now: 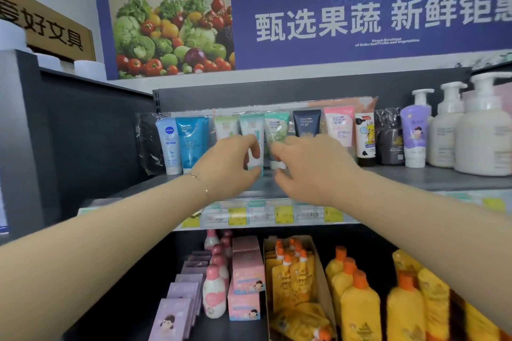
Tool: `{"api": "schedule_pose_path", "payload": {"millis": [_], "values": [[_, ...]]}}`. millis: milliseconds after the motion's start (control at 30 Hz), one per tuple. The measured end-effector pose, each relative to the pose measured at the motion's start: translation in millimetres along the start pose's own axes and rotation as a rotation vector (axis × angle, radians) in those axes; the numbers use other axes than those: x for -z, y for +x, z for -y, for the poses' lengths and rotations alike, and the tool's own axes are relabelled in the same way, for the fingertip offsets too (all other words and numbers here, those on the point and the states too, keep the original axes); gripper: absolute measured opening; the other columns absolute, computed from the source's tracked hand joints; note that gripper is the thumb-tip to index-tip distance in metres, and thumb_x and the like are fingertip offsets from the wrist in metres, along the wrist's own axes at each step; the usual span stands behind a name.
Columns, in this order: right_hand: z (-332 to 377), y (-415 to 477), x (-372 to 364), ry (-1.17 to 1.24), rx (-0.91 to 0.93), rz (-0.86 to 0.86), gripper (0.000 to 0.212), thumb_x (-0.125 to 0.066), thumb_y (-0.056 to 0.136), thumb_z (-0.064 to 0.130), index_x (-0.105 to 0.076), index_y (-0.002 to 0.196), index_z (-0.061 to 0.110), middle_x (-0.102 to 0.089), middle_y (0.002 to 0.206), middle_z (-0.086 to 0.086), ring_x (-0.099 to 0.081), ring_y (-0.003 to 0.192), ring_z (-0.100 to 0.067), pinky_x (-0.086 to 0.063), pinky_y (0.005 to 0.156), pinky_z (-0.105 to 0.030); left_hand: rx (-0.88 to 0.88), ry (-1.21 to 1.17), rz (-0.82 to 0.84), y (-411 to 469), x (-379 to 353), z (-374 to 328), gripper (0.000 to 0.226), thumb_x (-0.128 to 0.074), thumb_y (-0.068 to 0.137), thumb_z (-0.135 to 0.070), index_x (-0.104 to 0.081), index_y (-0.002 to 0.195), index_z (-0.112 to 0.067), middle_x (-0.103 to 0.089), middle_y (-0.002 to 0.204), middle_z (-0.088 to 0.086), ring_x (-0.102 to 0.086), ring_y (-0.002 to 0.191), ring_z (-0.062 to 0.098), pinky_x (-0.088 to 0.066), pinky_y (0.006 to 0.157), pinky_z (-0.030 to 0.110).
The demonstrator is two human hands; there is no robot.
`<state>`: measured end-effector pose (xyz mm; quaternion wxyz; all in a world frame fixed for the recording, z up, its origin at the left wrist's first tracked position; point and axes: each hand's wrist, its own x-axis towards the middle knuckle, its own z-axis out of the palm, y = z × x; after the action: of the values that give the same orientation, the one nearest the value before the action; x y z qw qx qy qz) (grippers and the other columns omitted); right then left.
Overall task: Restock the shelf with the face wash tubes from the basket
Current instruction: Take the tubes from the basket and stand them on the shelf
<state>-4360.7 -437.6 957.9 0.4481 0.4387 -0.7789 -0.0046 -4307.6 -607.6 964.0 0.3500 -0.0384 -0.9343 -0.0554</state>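
Note:
Several face wash tubes stand cap-down in a row on the grey upper shelf (415,177). My left hand (230,166) grips the teal tube (253,130) near its lower end, thumb under the cap. My right hand (313,166) pinches the green tube (275,127) beside it, fingers curled on its lower part. To the left stand a white and blue tube (169,144) and a blue tube (191,141). A navy tube (307,122) and a pink tube (340,124) stand to the right. No basket is in view.
White and purple pump bottles (482,133) fill the shelf's right end. Price tags (282,214) line the shelf's front edge. Below sit pink boxes (246,274), orange pouches in a carton (293,279) and yellow bottles (360,302). A dark side panel (83,141) closes the left.

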Motion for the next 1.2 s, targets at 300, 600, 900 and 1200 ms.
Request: {"api": "schedule_pose_path", "payload": {"millis": [300,600,900,1200], "values": [[20,-97,19,0.05,0.058,0.064,0.034,-0.04,0.089,0.04,-0.058,0.112,0.021,-0.062,0.095,0.0,-0.062,0.086,-0.025,-0.032,0.067,-0.035,-0.184,0.053,0.155,-73,-32,-67,0.02,-0.057,0.086,-0.035,-0.039,0.095,-0.032,-0.05,0.099,-0.007,-0.055,0.094,0.02,-0.047,0.075,0.037],[37,-186,4,0.058,0.043,0.238,0.021,-0.057,0.082,0.037,-0.064,0.091,0.019,-0.061,0.072,0.002,-0.06,0.06,-0.021,-0.029,0.056,-0.03,-0.261,0.144,0.297,-139,-82,-97,0.024,-0.049,0.091,-0.04,-0.043,0.11,-0.028,-0.048,0.102,-0.008,-0.057,0.093,0.018,-0.047,0.074,0.035],[67,-273,-30,0.241,0.054,0.45,0.019,-0.05,0.083,0.036,-0.056,0.083,0.018,-0.055,0.07,0.0,-0.057,0.063,-0.023,-0.033,0.058,-0.033,-0.226,0.133,0.473,-202,-141,-107,0.034,-0.047,0.093,-0.041,-0.045,0.122,-0.024,-0.054,0.111,-0.003,-0.058,0.099,0.024,-0.041,0.072,0.033],[103,-356,-65,0.373,-0.015,0.72,0.024,-0.044,0.091,0.037,-0.052,0.102,0.018,-0.058,0.094,-0.002,-0.06,0.091,-0.027,-0.037,0.071,-0.035,-0.179,0.061,0.701,-277,-206,-127,0.032,-0.048,0.093,-0.041,-0.046,0.12,-0.024,-0.055,0.112,-0.003,-0.057,0.102,0.022,-0.044,0.078,0.035]]}}
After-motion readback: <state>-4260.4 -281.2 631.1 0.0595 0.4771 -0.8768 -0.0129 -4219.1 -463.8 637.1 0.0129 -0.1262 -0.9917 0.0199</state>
